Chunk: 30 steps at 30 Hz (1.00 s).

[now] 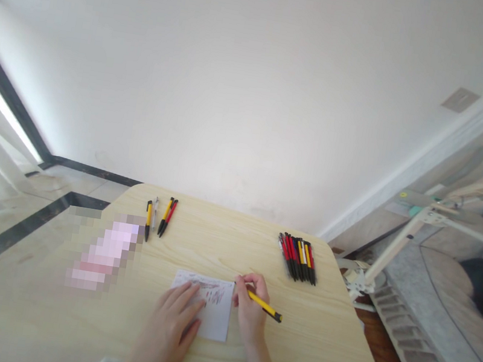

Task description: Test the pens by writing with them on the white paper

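Observation:
A white sheet or pad of paper (215,321) with dark and reddish scribbles lies near the front of the table. Across its left part rests my left hand (177,311), fingers stretched out and lying flat on it. My right hand (250,305) is closed around a yellow pen (263,304) with a black end, at the paper's upper right corner. The pen leans with its black end out to the right. Its tip is close to the paper's edge; whether it touches the paper I cannot tell.
On the pale wooden table (213,244), several red, yellow and dark pens (296,258) lie in a row at the right. More pens (168,218) lie at the back left. A pixelated pink area is at the left. A white metal frame (396,248) stands beyond the right edge.

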Tool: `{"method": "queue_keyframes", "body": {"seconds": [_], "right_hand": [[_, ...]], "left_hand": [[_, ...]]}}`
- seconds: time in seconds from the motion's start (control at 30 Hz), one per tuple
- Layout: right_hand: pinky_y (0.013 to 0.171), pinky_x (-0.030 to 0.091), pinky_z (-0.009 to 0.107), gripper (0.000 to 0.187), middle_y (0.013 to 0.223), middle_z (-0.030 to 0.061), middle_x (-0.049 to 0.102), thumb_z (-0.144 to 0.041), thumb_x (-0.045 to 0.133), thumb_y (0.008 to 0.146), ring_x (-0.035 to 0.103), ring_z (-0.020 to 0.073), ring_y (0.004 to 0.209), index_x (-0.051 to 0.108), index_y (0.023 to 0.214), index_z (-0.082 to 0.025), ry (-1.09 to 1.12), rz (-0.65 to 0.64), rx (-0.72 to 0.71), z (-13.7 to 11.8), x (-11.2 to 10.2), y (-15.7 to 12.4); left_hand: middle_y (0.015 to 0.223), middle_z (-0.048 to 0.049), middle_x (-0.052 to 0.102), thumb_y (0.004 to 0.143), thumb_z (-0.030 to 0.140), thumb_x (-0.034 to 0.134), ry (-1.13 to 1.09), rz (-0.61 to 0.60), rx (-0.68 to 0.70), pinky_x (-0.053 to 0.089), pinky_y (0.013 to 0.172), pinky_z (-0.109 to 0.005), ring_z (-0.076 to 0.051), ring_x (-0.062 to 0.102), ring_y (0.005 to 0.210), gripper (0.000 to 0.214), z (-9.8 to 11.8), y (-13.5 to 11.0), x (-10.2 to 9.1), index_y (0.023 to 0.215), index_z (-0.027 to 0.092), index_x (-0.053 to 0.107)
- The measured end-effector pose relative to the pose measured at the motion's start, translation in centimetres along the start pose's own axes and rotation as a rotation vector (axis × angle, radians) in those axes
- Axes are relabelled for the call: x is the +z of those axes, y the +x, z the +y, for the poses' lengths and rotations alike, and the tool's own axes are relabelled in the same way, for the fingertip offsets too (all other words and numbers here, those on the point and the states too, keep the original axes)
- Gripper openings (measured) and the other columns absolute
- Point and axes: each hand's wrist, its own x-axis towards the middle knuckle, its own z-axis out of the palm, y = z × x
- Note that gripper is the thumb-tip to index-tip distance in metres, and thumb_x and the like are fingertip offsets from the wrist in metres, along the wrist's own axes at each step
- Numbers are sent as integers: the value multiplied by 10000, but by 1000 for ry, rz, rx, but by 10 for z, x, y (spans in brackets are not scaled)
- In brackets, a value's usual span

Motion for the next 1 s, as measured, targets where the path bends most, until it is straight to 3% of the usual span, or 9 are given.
{"method": "queue_keyframes", "body": {"seconds": [0.1, 0.17, 0.27, 0.43, 0.67, 1.0], "right_hand": [[390, 389, 198, 176, 595, -33, 531, -363, 508, 788, 490, 93, 414, 465, 794, -192, 31, 63, -35, -2, -3, -1], [574, 465, 252, 159, 759, 26, 588, -327, 493, 798, 577, 136, 624, 496, 865, -183, -26, 69, -171, -5, -4, -2], [807, 419, 322, 163, 939, 69, 581, -242, 425, 830, 544, 181, 908, 529, 938, -179, -180, -57, -385, -9, -2, -5], [681, 443, 278, 204, 840, 52, 547, -147, 378, 832, 534, 160, 771, 547, 941, -183, -416, -278, -538, -11, 4, -13], [642, 430, 267, 209, 790, 36, 513, -96, 412, 785, 513, 161, 713, 558, 905, -183, -583, -340, -586, -15, 6, -20], [652, 447, 264, 298, 821, 30, 510, -40, 418, 754, 515, 158, 733, 553, 960, -208, -566, -409, -586, -16, 7, -23]], "left_hand": [[1248, -61, 493, 774, 191, 469, -11, 10, -18, 388, 914, -452, -255, 389, 1177, 327, 0, -1, 1, 1086, 244, 553], [1266, -63, 477, 777, 220, 477, -25, 21, -30, 389, 922, -448, -263, 342, 1210, 334, 0, -3, 0, 1105, 236, 541], [1282, -77, 459, 766, 300, 508, -73, 24, -14, 390, 934, -440, -269, 297, 1237, 382, -2, -6, -1, 1139, 219, 515], [1268, -108, 469, 683, 471, 569, -155, -4, 88, 395, 927, -464, -300, 312, 1224, 522, -4, -10, -5, 1130, 207, 519], [1167, -103, 553, 668, 483, 576, -157, 30, 108, 436, 883, -459, -303, 415, 1153, 401, -5, -7, -2, 971, 221, 593], [1133, -81, 570, 694, 463, 560, -90, 44, 114, 438, 888, -427, -284, 417, 1151, 296, -7, -8, 2, 859, 221, 603]]}}
